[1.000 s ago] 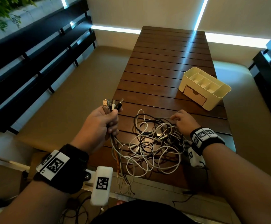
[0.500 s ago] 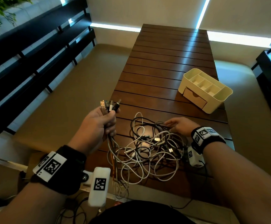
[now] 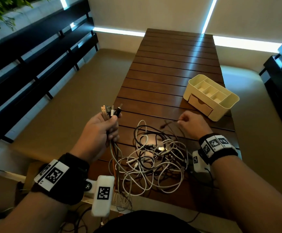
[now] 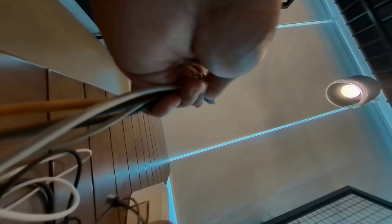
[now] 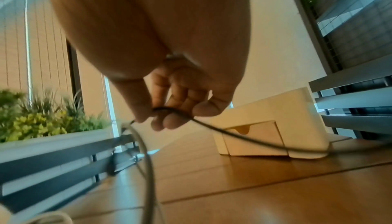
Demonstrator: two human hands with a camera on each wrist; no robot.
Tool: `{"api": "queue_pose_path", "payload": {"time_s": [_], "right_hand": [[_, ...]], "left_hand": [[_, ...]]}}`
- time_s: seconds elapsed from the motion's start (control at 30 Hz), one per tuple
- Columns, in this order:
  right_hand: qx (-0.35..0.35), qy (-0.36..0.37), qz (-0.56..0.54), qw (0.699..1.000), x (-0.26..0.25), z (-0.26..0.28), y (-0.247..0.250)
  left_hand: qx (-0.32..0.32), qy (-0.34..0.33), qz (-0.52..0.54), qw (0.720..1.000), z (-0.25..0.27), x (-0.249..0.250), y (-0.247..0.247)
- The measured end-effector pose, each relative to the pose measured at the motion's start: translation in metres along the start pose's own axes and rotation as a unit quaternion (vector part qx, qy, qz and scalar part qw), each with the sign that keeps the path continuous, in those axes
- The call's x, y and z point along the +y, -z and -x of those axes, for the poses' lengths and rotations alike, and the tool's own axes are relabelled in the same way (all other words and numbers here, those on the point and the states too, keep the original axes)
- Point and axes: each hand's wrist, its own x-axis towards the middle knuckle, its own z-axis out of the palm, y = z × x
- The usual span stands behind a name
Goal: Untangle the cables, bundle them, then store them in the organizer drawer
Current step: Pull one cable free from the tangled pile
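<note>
Left grip (image 3: 101, 130) clamped round gathered cable ends (image 3: 110, 111), right grip (image 3: 191, 124) pinching one dark cable (image 3: 169, 123) above the tangle (image 3: 153, 158) on the desk (image 3: 170, 68), organizer (image 3: 211, 96) just beyond, drawer closed.

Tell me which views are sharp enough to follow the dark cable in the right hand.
Head view: sharp but dim; the right hand pinches the dark cable, which shows thin against the dark table. Right wrist view: motion-blurred, yet the cable shows at the fingertips. Left wrist view: lamp glare, near cables out of focus.
</note>
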Motion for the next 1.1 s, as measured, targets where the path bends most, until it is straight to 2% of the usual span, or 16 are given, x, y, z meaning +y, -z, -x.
{"api": "queue_pose_path", "payload": {"time_s": [0.07, 0.13, 0.2, 0.27, 0.3, 0.37, 0.43, 0.5, 0.6, 0.7, 0.83, 1.1], "right_hand": [[0.087, -0.003, -0.019, 0.996, -0.007, 0.007, 0.008], [0.126, -0.008, -0.043, 0.991, -0.014, 0.013, 0.009], [0.092, -0.046, -0.011, 0.995, -0.021, 0.02, 0.008], [0.022, -0.09, 0.117, 0.989, -0.026, 0.027, 0.008], [0.019, -0.108, 0.155, 0.982, -0.028, 0.031, 0.009], [0.078, -0.118, 0.127, 0.982, -0.03, 0.037, 0.016], [0.162, -0.08, 0.028, 0.983, -0.033, 0.045, 0.023], [0.188, -0.022, -0.113, 0.975, -0.043, 0.058, 0.027], [0.157, 0.062, -0.301, 0.939, -0.078, 0.093, 0.023], [0.115, 0.14, -0.388, 0.904, -0.111, 0.122, 0.013], [0.074, 0.209, -0.425, 0.878, -0.134, 0.147, 0.0], [0.056, 0.277, -0.365, 0.887, -0.145, 0.164, -0.025]], "left_hand": [[0.006, -0.009, 0.005, 1.0, -0.001, 0.0, -0.002], [0.008, -0.018, 0.005, 1.0, -0.001, -0.002, -0.006], [0.006, -0.024, 0.006, 1.0, 0.0, -0.003, -0.01], [0.006, -0.022, 0.007, 1.0, 0.001, -0.004, -0.014], [0.004, -0.02, 0.01, 1.0, 0.002, -0.004, -0.015], [0.001, -0.013, 0.015, 1.0, 0.003, -0.003, -0.016], [-0.001, -0.009, 0.022, 1.0, 0.005, -0.002, -0.017], [-0.001, -0.006, 0.039, 0.999, 0.007, -0.002, -0.019], [0.003, 0.009, 0.071, 0.997, 0.01, -0.001, -0.026], [0.011, 0.008, 0.092, 0.996, 0.015, -0.001, -0.034], [0.026, -0.01, 0.084, 0.996, 0.022, 0.003, -0.04], [0.02, -0.032, 0.116, 0.993, 0.035, 0.008, -0.037]]}}
